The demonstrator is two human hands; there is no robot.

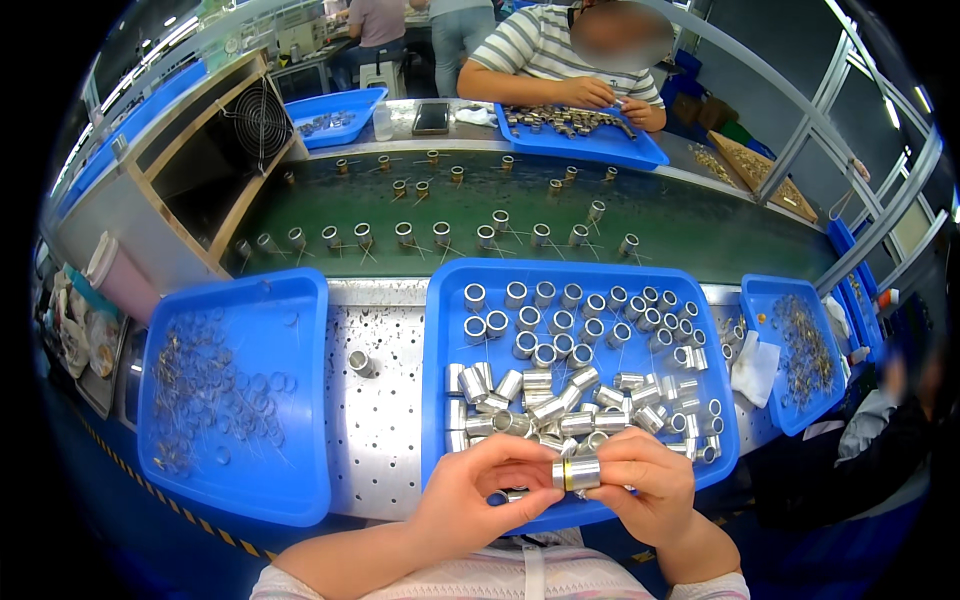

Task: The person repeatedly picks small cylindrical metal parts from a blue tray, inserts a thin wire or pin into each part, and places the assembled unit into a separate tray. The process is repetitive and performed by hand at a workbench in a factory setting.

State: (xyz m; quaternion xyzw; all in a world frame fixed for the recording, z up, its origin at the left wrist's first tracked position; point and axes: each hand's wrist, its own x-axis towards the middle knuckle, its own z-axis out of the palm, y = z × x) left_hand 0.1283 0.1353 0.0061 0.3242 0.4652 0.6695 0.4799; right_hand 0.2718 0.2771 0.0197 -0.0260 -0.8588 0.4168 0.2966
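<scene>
Between my two hands a short silver metal cylinder (582, 473) lies sideways, with a thin yellowish band near its left end. My left hand (475, 497) pinches that end between thumb and fingers. On the other end, the fingers of my right hand (648, 484) are closed. Both hands are over the near edge of a blue tray (437, 350) full of similar metal cylinders. Toward its far side several cylinders (545, 292) stand upright in rows; nearer to me, others lie in a loose heap (540, 380), partly hidden by my hands.
A blue tray (318, 400) of small discs with wires stands left. One cylinder (362, 364) is on the perforated metal table (375, 450). Wired cylinders stand on a green conveyor (400, 265). Right are a white cloth (755, 370) and another blue tray (750, 285). A co-worker (540, 50) handles parts opposite.
</scene>
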